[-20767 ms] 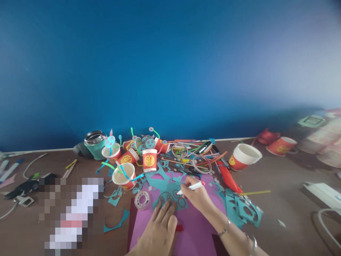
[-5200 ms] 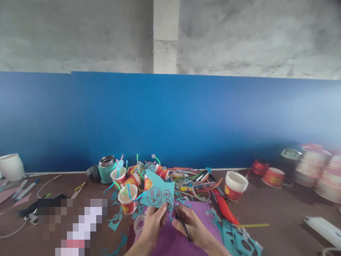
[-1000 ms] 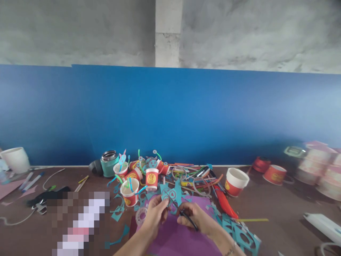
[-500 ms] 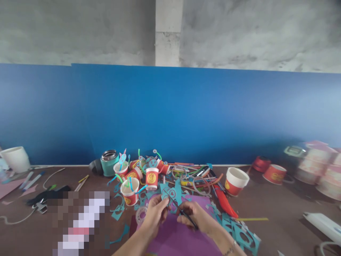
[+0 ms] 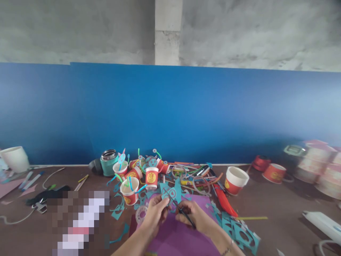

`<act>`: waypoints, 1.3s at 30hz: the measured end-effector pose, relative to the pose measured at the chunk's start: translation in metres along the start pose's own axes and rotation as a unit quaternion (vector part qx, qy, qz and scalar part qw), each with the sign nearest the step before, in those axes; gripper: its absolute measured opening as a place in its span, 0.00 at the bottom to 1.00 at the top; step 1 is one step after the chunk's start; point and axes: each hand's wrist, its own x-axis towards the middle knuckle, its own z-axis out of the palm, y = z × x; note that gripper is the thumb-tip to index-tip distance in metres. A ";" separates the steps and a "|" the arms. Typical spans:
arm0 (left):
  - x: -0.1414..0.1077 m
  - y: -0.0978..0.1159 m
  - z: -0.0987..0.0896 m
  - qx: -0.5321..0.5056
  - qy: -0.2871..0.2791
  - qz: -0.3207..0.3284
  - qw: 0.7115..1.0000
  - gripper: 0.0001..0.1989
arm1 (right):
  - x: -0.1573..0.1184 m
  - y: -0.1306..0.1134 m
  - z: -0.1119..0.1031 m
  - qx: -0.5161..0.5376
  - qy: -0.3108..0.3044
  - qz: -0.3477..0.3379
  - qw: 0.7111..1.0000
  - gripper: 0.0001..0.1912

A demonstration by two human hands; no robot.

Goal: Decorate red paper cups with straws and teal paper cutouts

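Note:
Pinched in my left hand (image 5: 157,210) is a piece of teal paper (image 5: 172,192) with round drawings on it. My right hand (image 5: 191,216) is closed around a pair of dark scissors (image 5: 183,212), whose blades reach up and left to the paper. Both hands are over a sheet of purple paper (image 5: 178,234). Beside my left wrist lies a roll of clear tape (image 5: 141,214). Teal offcuts (image 5: 241,233) with cut-out holes lie to the right of my right forearm.
Behind my hands stand red-and-white paper cups (image 5: 151,178) with straws and a teal flask (image 5: 109,163). To the right are a red pouch-like object (image 5: 225,201), another cup (image 5: 236,180) and a yellow strip (image 5: 252,218). A white mug (image 5: 15,159) and markers (image 5: 32,181) lie left.
The handle end of the scissors has shifted slightly left and up with my right hand. My left hand keeps its hold on the teal paper.

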 end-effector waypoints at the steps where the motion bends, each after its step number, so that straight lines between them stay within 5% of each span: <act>1: 0.000 0.000 0.000 -0.001 0.001 0.000 1.000 0.23 | 0.000 -0.001 0.000 -0.002 0.001 -0.001 1.000 0.18; 15: -0.001 0.005 0.004 -0.042 0.036 0.003 0.998 0.22 | 0.001 -0.001 0.004 0.067 0.016 -0.018 0.997 0.21; 39: 0.002 0.005 0.001 -0.049 0.048 0.006 0.998 0.25 | -0.002 -0.014 0.014 0.031 0.008 -0.051 0.998 0.26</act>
